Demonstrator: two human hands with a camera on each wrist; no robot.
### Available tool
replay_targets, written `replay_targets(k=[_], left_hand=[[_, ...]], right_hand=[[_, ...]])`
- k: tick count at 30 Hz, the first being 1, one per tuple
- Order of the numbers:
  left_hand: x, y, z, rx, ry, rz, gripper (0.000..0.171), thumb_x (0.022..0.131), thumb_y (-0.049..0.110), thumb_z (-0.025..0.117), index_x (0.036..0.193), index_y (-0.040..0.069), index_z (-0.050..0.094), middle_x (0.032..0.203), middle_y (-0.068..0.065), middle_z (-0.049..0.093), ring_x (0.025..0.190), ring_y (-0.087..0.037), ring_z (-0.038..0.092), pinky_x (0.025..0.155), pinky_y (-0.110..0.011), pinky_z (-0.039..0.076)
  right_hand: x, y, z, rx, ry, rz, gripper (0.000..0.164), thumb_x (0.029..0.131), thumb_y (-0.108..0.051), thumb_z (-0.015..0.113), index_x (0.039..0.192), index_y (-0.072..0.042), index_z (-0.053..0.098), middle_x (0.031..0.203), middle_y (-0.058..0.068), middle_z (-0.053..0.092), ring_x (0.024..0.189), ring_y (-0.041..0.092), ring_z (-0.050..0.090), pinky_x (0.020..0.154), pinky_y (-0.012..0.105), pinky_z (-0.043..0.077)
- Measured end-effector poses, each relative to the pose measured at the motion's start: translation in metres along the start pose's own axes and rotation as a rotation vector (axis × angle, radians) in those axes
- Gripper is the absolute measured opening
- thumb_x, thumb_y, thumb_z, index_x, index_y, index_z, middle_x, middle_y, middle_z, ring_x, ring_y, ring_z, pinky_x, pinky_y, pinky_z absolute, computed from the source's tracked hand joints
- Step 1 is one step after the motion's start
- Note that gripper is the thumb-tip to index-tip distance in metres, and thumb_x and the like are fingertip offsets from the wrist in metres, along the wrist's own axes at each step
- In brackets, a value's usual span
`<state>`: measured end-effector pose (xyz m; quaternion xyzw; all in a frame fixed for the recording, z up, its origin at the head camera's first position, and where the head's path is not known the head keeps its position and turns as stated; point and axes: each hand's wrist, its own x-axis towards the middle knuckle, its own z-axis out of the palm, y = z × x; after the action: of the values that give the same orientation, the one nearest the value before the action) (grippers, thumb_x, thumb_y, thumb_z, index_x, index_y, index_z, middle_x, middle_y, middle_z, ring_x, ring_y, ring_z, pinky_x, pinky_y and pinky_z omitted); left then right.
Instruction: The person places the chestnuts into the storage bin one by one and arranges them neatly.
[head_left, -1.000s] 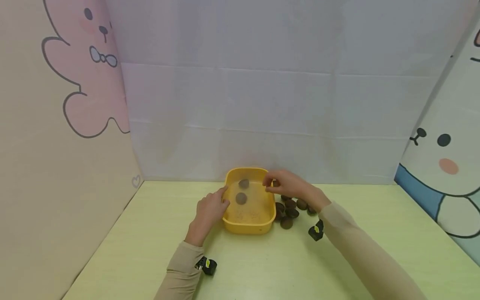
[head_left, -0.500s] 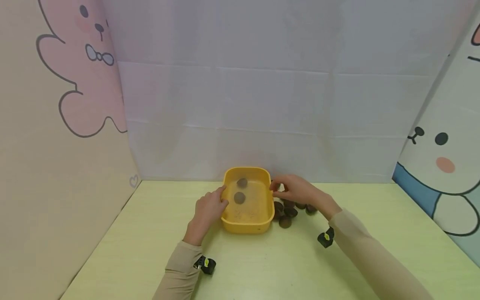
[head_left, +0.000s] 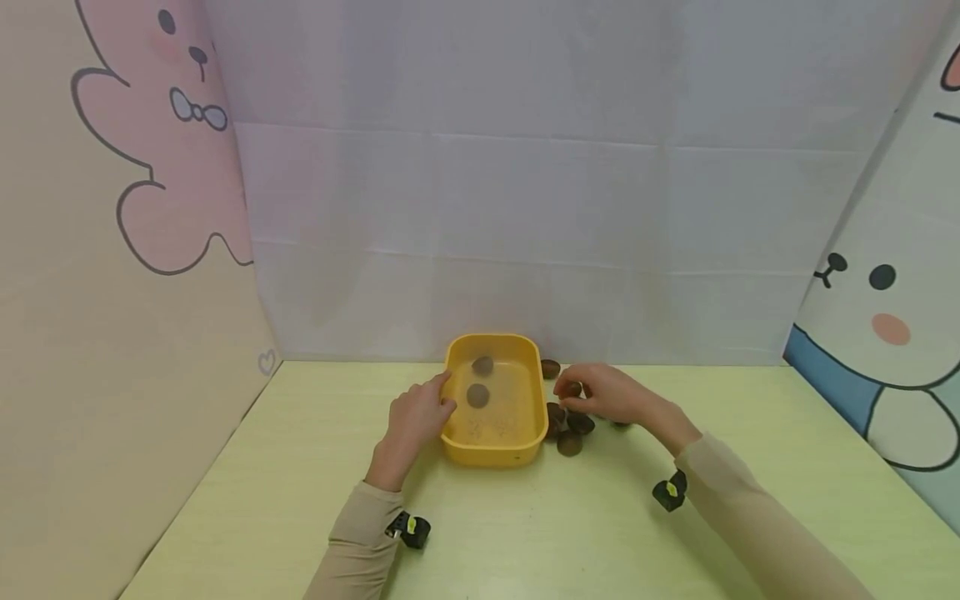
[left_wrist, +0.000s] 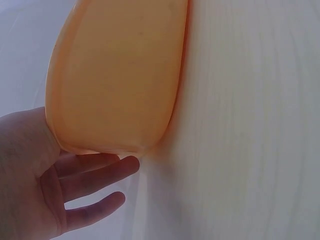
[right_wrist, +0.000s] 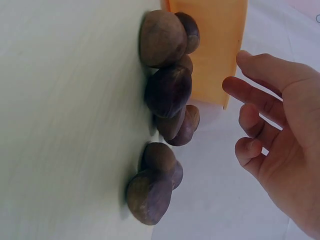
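Observation:
A yellow plastic tub (head_left: 495,457) stands on the table with two brown chestnuts (head_left: 477,395) inside. At its left side, my left hand (head_left: 417,414) grips the rim; in the left wrist view, fingers (left_wrist: 100,180) extend along the outside of the wall. Just right of the tub lies a loose group of several chestnuts (right_wrist: 169,91). Over them hovers my right hand (head_left: 611,393), fingers bent and nothing between them. The right wrist view has this hand (right_wrist: 290,120) apart from the nuts, thumb and fingers spread. It partly hides the nuts from the head view.
One chestnut (head_left: 551,368) sits at the tub's back right corner, close to the white cloth backdrop (head_left: 465,200). Cartoon-printed panels (head_left: 168,333) rise on both sides. The pale yellow-green table (head_left: 495,533) extends toward the front.
My right hand has moved from above the tub's right rim to the right and nearer, over the chestnuts. The left hand stays at the tub's left rim.

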<state>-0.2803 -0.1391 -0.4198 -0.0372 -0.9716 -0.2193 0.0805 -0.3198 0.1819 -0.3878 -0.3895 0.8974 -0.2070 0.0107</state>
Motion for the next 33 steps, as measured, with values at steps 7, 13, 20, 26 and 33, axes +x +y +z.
replay_targets(k=[7,13,20,26,33], left_hand=[[-0.002,-0.001,-0.001,-0.008,-0.003,-0.004,0.053,0.091,0.021,0.056,0.143,0.013,0.055,0.060,-0.003,0.046,0.050,-0.017,0.036,0.046,-0.030,0.029],[-0.001,-0.004,-0.001,-0.014,0.004,-0.006,0.053,0.090,0.021,0.056,0.143,0.013,0.055,0.059,-0.002,0.045,0.050,-0.016,0.036,0.047,-0.029,0.029],[0.000,-0.006,0.001,-0.013,0.011,-0.006,0.053,0.090,0.021,0.057,0.142,0.014,0.056,0.059,-0.002,0.046,0.050,-0.017,0.037,0.046,-0.030,0.030],[-0.001,-0.006,0.001,-0.017,0.017,0.006,0.053,0.090,0.021,0.056,0.142,0.014,0.056,0.057,-0.003,0.045,0.048,-0.016,0.034,0.045,-0.029,0.028],[0.000,-0.006,0.001,-0.016,0.018,0.014,0.054,0.090,0.022,0.055,0.143,0.014,0.056,0.059,-0.003,0.046,0.049,-0.017,0.036,0.045,-0.029,0.029]], right_hand=[[-0.013,0.009,0.005,-0.025,-0.002,-0.011,0.017,0.092,-0.020,0.069,0.107,-0.012,0.071,0.104,-0.002,0.069,0.091,0.019,0.064,0.081,0.034,0.051],[-0.022,0.014,0.009,-0.034,-0.005,-0.009,0.021,0.091,-0.022,0.071,0.111,-0.015,0.071,0.107,-0.002,0.068,0.096,0.023,0.065,0.084,0.038,0.051],[-0.029,0.018,0.013,-0.033,-0.007,-0.013,0.027,0.089,-0.021,0.072,0.116,-0.014,0.070,0.113,-0.001,0.069,0.102,0.021,0.064,0.088,0.040,0.050],[-0.033,0.023,0.018,-0.045,-0.010,-0.015,0.031,0.087,-0.018,0.074,0.118,-0.014,0.069,0.107,-0.001,0.064,0.089,0.016,0.058,0.079,0.031,0.048],[-0.034,0.024,0.023,-0.114,-0.005,-0.019,0.037,0.084,-0.019,0.077,0.121,-0.015,0.069,0.095,-0.001,0.056,0.079,0.009,0.046,0.070,0.026,0.040]])
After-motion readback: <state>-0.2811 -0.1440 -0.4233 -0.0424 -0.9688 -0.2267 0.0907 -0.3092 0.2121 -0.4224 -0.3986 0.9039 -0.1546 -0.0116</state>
